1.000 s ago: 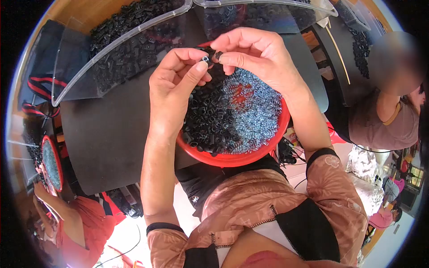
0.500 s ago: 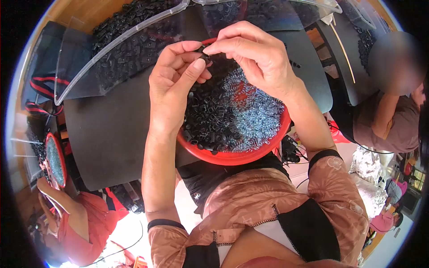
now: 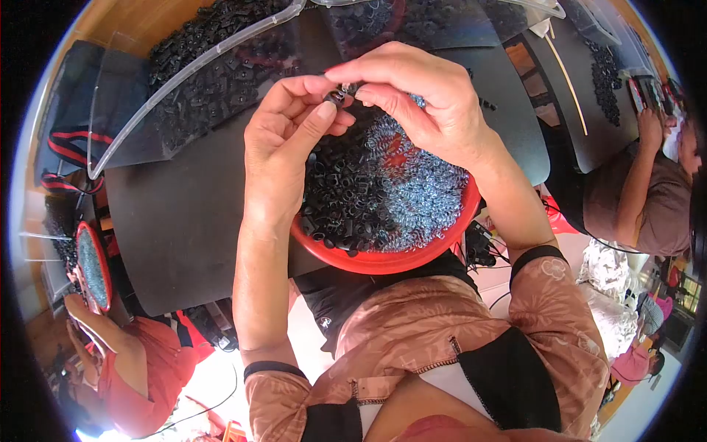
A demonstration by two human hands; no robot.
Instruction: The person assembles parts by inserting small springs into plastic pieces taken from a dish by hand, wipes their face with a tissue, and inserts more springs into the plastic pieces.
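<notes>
Dark bench [image 3: 177, 228] spans room, co-workers either side [image 3: 158, 368] [image 3: 652, 199]. Clear bin [image 3: 221, 55] w/ blk pcs, far L. Red basin [image 3: 383, 264] under hands: blk pcs [image 3: 342, 199] L, silvery pcs [image 3: 431, 199] R. R hand [image 3: 442, 103] arched over, can't tell if grip holds anything. L hand [image 3: 280, 140] grip pinches small blk part [image 3: 336, 96] above basin.

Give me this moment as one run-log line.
left hand: holds small black part | right hand: fingertips at part, grip unclear | red basin: black pieces beside shiny pieces
</notes>
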